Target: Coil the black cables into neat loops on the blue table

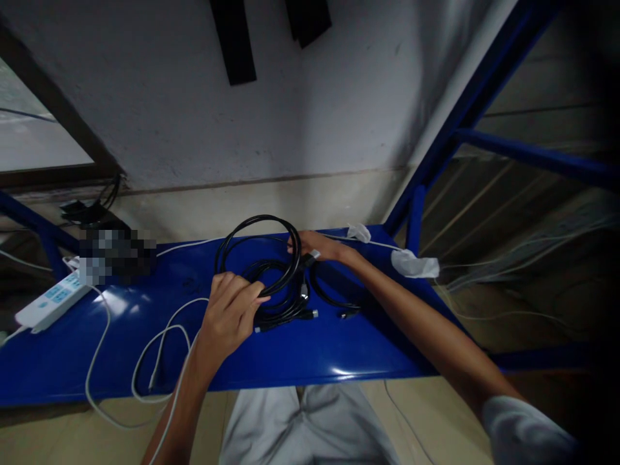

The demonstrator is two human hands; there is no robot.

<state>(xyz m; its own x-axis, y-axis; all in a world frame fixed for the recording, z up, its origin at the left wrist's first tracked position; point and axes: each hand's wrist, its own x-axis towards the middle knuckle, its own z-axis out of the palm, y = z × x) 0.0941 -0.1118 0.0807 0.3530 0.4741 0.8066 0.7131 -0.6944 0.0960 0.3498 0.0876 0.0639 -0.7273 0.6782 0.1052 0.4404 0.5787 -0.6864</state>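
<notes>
A black cable (256, 226) is looped into a coil that stands up over the blue metal shelf (300, 352). My left hand (230, 313) is closed around the near side of the coil. My right hand (314, 247) pinches the far right side of the same coil. More black cable with plug ends (310, 314) lies bundled on the shelf under the loop, between my two hands. A further black loop (334, 298) trails to the right below my right forearm.
A white power strip (51, 302) lies at the shelf's left end beside dark objects. A white cable (159, 342) curls over the near left edge. White crumpled pieces (414, 263) sit at the right corner by the blue frame post (416, 216). The wall stands close behind.
</notes>
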